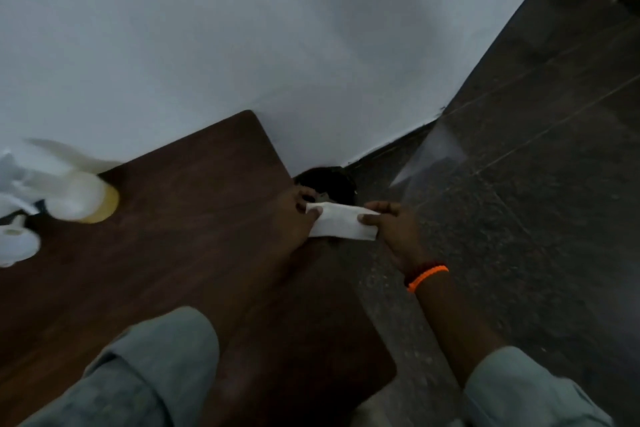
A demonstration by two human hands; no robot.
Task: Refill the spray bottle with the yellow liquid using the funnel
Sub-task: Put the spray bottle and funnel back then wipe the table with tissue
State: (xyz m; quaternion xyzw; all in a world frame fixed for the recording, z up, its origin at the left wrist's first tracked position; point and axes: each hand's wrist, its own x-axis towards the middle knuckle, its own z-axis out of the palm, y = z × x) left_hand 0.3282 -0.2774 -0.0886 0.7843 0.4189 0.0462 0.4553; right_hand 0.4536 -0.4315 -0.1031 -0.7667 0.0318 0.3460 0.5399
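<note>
- Wooden counter point(166, 253), dark brown, stands against the white wall point(242, 28); its right edge borders the dark tiled floor point(519, 218).
- White bottle point(78, 196) holding yellow liquid sits blurred at the far left of the counter, well apart from both hands.
- White funnel-like item point(17, 243) lies just beside it; identity is uncertain.
- Folded white tissue point(341, 225) spans the counter's right edge, probably for wiping spills.
- Left hand point(299, 215) pinches one end of the tissue.
- Right hand point(394, 225) pinches the other end.

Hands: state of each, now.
Left hand: fingers pinch the left end of the white tissue.
Right hand: fingers pinch the tissue's right end.
</note>
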